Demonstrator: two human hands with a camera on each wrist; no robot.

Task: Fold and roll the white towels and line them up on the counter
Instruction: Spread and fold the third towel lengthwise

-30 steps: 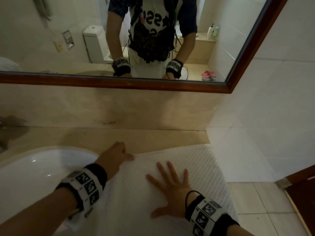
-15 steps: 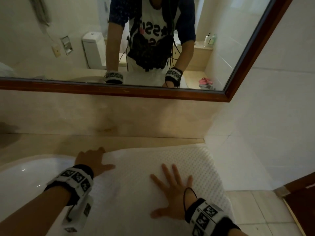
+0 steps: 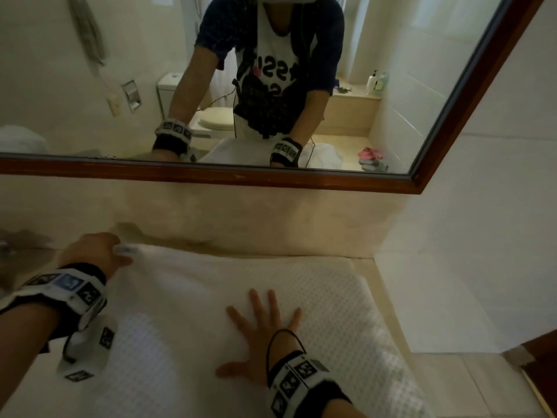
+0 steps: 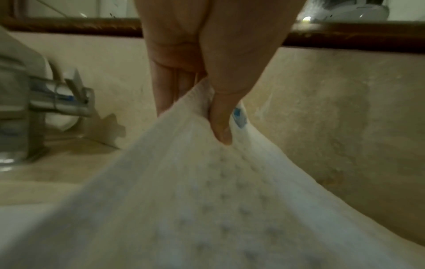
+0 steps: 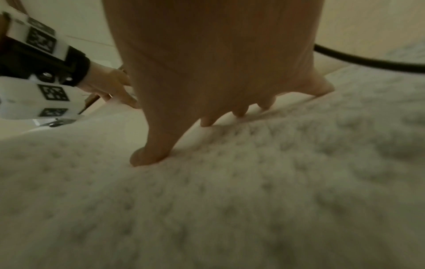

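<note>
Left hand (image 3: pixel 90 254) slid outward along far edge since earlier frame, now pinched towel (image 3: pixel 211 297) corner by label. Right hand (image 3: pixel 259 336) lay flat, fingers spread, pinning cloth on counter (image 3: pixel 366 262). Towel seemed soft, light, limp; best taken at corners.

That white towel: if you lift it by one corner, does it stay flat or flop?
Probably flops: the towel already drapes from the left hand's pinch. Its bumpy weave likely grips rather than slides under the flat right hand.
</note>
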